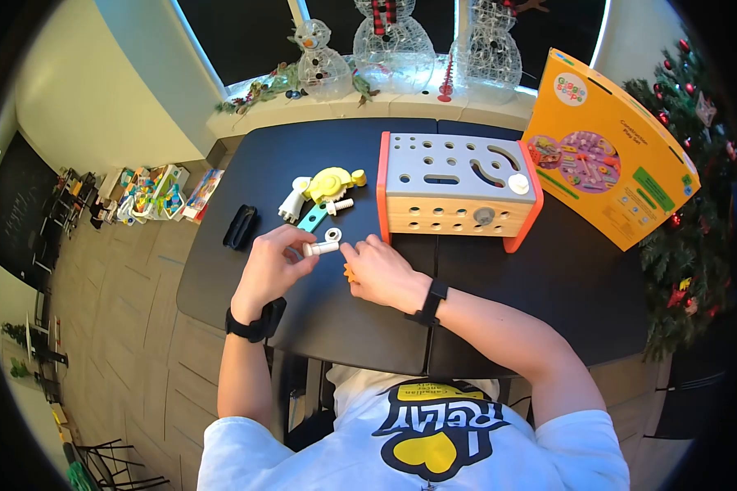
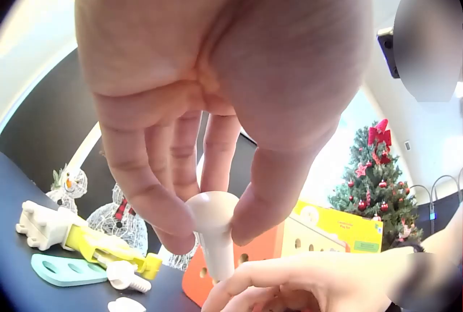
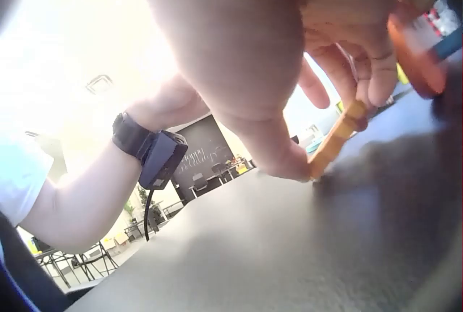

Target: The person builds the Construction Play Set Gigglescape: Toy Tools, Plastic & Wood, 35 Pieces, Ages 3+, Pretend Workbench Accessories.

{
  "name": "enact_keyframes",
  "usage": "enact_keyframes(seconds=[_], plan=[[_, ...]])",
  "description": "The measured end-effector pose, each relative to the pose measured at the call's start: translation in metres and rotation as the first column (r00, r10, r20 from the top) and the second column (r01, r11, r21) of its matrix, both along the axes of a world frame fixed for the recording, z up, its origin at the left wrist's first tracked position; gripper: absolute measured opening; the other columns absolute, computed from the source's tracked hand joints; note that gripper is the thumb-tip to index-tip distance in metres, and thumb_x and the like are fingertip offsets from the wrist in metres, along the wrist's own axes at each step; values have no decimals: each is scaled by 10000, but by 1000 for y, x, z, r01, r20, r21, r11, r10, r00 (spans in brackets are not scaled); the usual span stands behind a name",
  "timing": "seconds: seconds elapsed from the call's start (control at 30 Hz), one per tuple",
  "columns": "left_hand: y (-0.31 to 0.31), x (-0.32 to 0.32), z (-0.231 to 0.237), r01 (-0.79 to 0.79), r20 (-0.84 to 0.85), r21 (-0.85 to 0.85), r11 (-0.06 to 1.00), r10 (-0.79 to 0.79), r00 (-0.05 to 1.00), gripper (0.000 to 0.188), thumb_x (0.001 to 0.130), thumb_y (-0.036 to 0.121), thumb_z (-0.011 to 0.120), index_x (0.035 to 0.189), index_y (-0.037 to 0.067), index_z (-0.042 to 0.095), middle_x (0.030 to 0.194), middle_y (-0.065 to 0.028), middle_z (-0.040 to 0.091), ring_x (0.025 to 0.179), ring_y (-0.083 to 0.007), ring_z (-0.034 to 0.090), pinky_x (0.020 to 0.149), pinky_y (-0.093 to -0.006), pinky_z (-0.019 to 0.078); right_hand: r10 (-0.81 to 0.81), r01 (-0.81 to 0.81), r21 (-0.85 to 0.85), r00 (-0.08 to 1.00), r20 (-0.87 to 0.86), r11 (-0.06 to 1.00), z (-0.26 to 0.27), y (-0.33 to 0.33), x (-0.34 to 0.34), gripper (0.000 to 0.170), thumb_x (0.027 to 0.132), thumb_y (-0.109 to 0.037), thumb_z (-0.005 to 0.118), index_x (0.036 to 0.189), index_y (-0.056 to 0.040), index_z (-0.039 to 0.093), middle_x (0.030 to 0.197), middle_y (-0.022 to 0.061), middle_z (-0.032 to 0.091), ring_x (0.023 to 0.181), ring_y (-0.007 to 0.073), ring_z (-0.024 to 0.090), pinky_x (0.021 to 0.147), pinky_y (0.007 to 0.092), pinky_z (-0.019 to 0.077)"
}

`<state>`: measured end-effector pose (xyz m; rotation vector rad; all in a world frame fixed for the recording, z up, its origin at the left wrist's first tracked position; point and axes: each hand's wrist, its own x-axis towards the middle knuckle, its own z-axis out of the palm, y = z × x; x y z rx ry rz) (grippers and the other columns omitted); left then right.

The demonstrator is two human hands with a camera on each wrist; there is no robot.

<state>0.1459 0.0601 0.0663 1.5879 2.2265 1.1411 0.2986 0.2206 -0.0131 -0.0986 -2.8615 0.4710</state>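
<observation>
My left hand [image 1: 272,260] pinches a white toy bolt [image 1: 323,247] between thumb and fingers, its shank toward my right hand. In the left wrist view the bolt's round head [image 2: 214,207] sits at the fingertips. My right hand [image 1: 382,277] holds a flat orange toothed piece [image 3: 338,138], tilted low over the tabletop in the right wrist view. Just beyond the bolt lies a white nut [image 1: 332,235]. Behind it are a teal strip with holes [image 1: 311,218], a white screw [image 1: 341,206] and a yellow toy piece [image 1: 329,183] beside a white one [image 1: 293,201].
A wooden toy workbench [image 1: 458,184] with a grey holed top and red-orange ends stands beyond my right hand. Behind it leans a large orange box [image 1: 614,147]. A small black tray [image 1: 240,227] lies on the dark table [image 1: 221,286] at left.
</observation>
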Motion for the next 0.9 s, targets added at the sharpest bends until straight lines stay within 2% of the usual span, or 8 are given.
enact_keyframes(seconds=[0.1,0.2,0.33,0.43,0.63,0.73,0.83,0.9], plan=[[-7,12,14,65,136,-22,998,-62,989,255,783,-15,822,1026,-12,745,956,-75,719,774,-131,689,692,-268,578,-10,0,-182,998,-56,983,18,0,18,460,809,-160,766,1187,39,597,1047,201,658,950,380,693,803,472,589],[-3,30,20,142,181,-7,990,-139,974,264,775,-4,832,1026,-10,752,958,-70,720,748,-121,676,676,-256,563,-15,-49,-330,982,-188,943,24,2,26,482,793,-177,787,1187,22,594,1074,187,650,950,383,707,779,475,597],[9,45,16,124,34,11,992,-125,992,285,751,19,851,1024,4,769,955,-68,718,709,-123,664,641,-249,550,-53,-118,-432,930,-365,894,40,1,32,531,775,-76,793,1254,16,585,1116,181,623,953,388,694,819,450,598],[17,51,18,100,-27,53,994,-99,995,336,731,57,898,1035,23,762,966,-73,734,679,-131,653,621,-272,543,-84,-115,-516,935,-346,849,42,4,35,525,790,1,765,1281,14,580,1139,185,622,978,390,689,845,440,591],[31,65,12,129,-115,174,976,-110,987,370,716,114,931,1035,47,756,971,-77,739,677,-177,649,629,-300,546,-179,-53,-535,911,-371,843,52,12,49,442,814,53,731,1237,2,612,1153,170,649,1023,390,691,846,437,581],[40,68,2,150,-170,213,965,-115,979,387,701,141,945,1029,58,756,990,-72,745,712,-184,655,634,-301,545,-236,-17,-549,892,-386,836,52,17,53,426,828,101,689,1238,0,634,1143,147,669,897,288,735,748,356,627],[49,72,2,167,-217,262,951,-111,970,409,699,169,948,1039,56,751,996,-63,735,766,-193,667,639,-307,548,-254,-6,-591,899,-356,807,58,19,62,419,827,86,704,1227,0,617,1142,168,666,966,377,717,826,414,605],[56,78,5,142,-205,297,944,-82,975,432,700,185,949,1052,46,741,1009,-68,722,775,-202,677,648,-312,555,-258,-66,-657,887,-384,751,58,21,68,409,839,108,678,1231,9,614,1138,164,659,971,351,733,814,388,626]])
